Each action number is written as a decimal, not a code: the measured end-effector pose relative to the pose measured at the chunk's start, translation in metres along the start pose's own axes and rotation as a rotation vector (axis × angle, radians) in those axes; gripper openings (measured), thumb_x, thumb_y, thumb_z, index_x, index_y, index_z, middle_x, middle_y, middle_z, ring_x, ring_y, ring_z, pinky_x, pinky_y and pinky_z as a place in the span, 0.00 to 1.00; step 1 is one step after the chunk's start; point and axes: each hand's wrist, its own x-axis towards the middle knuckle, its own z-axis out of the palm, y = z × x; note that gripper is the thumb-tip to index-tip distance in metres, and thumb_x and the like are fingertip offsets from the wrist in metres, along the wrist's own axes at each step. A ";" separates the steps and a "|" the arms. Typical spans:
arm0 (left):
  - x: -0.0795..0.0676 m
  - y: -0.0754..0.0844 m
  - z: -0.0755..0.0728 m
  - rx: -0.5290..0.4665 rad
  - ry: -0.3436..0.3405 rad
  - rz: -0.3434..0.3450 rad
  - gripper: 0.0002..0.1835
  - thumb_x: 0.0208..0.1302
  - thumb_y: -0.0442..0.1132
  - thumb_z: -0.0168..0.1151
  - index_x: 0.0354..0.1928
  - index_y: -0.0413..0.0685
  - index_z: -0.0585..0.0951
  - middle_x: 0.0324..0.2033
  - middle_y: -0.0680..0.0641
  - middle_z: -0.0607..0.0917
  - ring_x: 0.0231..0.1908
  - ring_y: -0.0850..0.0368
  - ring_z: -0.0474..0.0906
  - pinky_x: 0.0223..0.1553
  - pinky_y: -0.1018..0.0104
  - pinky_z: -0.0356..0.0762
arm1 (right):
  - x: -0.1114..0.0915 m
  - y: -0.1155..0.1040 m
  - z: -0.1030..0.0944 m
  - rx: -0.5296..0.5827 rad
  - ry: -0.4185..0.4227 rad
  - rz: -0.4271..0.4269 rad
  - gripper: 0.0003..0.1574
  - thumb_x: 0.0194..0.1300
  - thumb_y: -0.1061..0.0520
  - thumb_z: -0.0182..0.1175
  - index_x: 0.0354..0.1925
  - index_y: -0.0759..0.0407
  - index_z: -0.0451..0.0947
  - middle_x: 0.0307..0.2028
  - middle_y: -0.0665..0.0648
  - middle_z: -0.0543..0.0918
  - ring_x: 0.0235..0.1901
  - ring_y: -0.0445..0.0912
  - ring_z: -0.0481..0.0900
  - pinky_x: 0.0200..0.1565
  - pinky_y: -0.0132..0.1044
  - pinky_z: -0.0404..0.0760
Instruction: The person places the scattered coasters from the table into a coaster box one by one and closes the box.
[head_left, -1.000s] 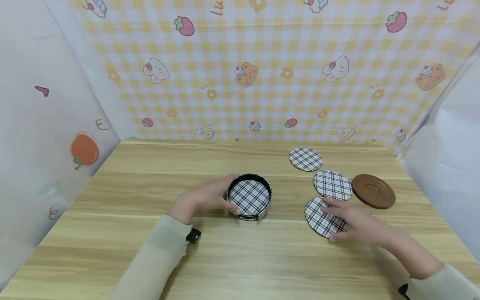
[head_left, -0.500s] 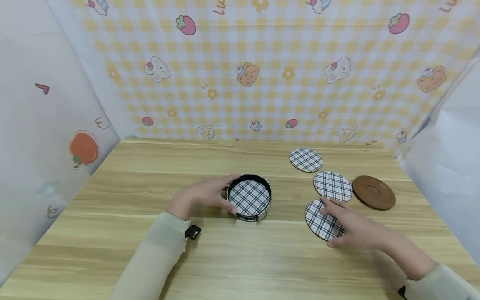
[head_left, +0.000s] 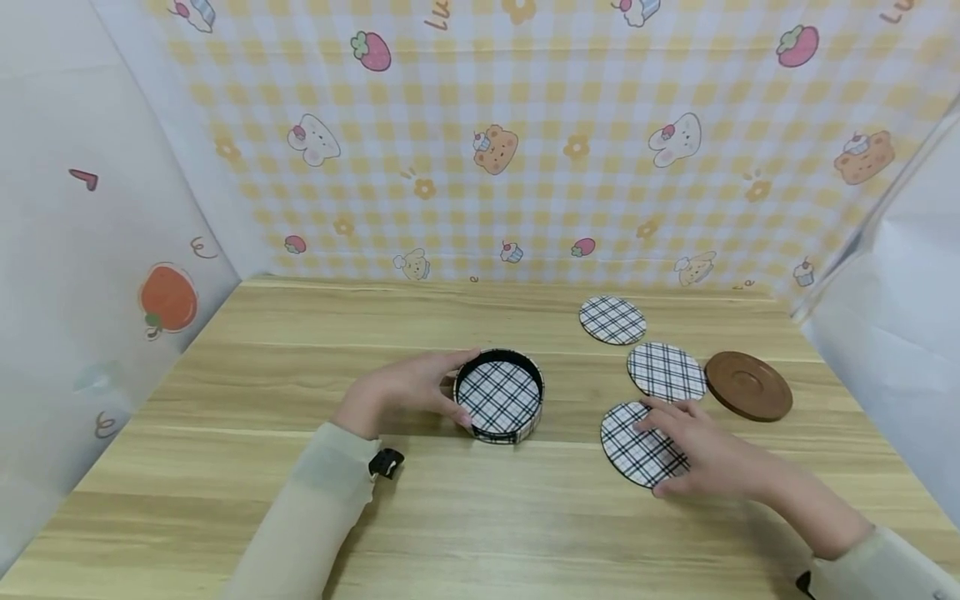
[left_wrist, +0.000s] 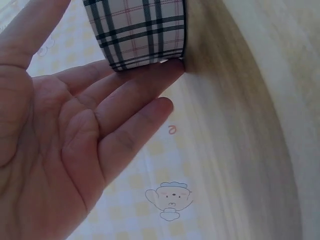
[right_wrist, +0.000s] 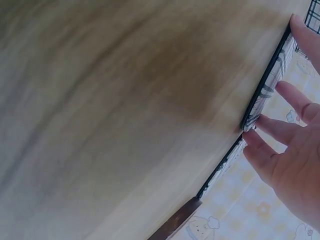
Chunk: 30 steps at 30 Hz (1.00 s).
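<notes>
A round plaid coaster holder (head_left: pixel 529 423) with a black inner wall stands mid-table, and a plaid coaster (head_left: pixel 499 395) lies inside it. My left hand (head_left: pixel 416 388) grips the holder's left side, thumb near the front and fingers behind. The left wrist view shows the fingers against the holder's plaid wall (left_wrist: pixel 140 32). To the right, my right hand (head_left: pixel 705 457) spans a loose plaid coaster (head_left: pixel 633 443), with the thumb at its near edge and fingertips on its top and far edge. In the right wrist view that coaster (right_wrist: pixel 272 77) lies flat on the table.
Two more plaid coasters, one in the middle (head_left: pixel 666 371) and one farther back (head_left: pixel 612 319), lie beyond the right hand. A brown round coaster (head_left: pixel 748 386) sits right beside the middle one. A checked cloth (head_left: pixel 450 200) hangs along the table's back edge.
The right hand's coaster has slid slightly left and toward the person, and the hand has shifted a little with it. The left hand stays on the holder.
</notes>
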 end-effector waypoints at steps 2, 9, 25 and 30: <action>-0.001 0.002 0.000 -0.018 -0.004 -0.015 0.58 0.50 0.44 0.78 0.79 0.49 0.52 0.76 0.46 0.61 0.72 0.47 0.64 0.75 0.51 0.58 | 0.001 -0.001 0.000 -0.007 0.008 0.001 0.42 0.41 0.45 0.81 0.54 0.51 0.76 0.69 0.70 0.67 0.61 0.67 0.65 0.51 0.60 0.78; -0.004 0.007 0.003 -0.065 -0.013 -0.049 0.57 0.50 0.40 0.78 0.78 0.50 0.53 0.75 0.47 0.62 0.71 0.45 0.66 0.73 0.51 0.62 | 0.000 -0.002 0.000 -0.047 0.025 -0.019 0.41 0.39 0.42 0.80 0.51 0.48 0.77 0.66 0.67 0.72 0.59 0.65 0.69 0.52 0.58 0.78; -0.002 0.004 0.004 -0.065 0.008 -0.055 0.57 0.50 0.39 0.78 0.78 0.51 0.53 0.73 0.44 0.65 0.70 0.43 0.66 0.73 0.48 0.61 | 0.013 -0.017 -0.004 -0.065 0.054 -0.066 0.39 0.43 0.37 0.77 0.53 0.43 0.77 0.65 0.63 0.74 0.60 0.60 0.69 0.50 0.52 0.80; -0.002 0.005 0.003 -0.086 0.005 -0.055 0.56 0.50 0.38 0.77 0.78 0.51 0.53 0.72 0.45 0.67 0.70 0.45 0.66 0.73 0.50 0.62 | 0.021 -0.021 -0.008 -0.054 0.082 -0.079 0.38 0.45 0.40 0.77 0.54 0.45 0.77 0.65 0.62 0.75 0.61 0.59 0.69 0.51 0.55 0.79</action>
